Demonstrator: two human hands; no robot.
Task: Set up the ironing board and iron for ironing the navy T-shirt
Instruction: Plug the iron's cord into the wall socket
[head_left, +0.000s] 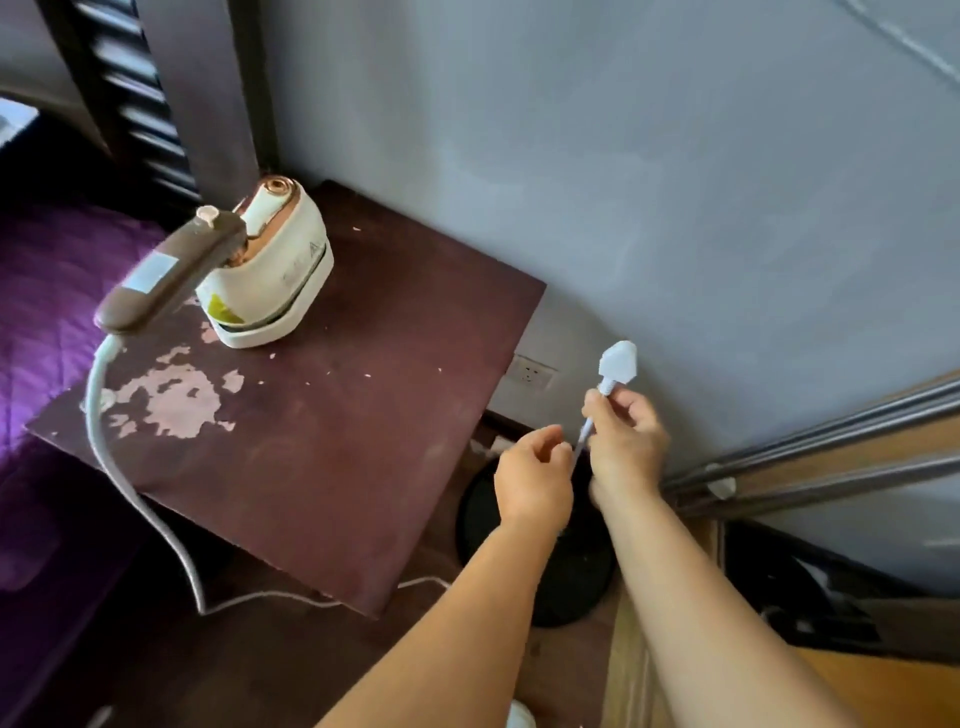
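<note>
A small cream iron (270, 270) with a brown handle (166, 270) sits on a worn dark-red side table (363, 441). Its white cord (119, 467) hangs off the table's left edge and runs along the floor. My right hand (626, 441) grips the cord just below the white plug (619, 361), which points up toward the wall. My left hand (532, 478) pinches the cord a little lower. A white wall socket (532, 373) sits low on the wall, left of the plug. The navy T-shirt is not in view.
A bed with a purple cover (47, 312) lies to the left, with a dark slatted headboard (130, 93) behind it. A black round base (571, 571) rests on the floor under my arms. Metal legs and a wooden board (831, 457) lean at the right.
</note>
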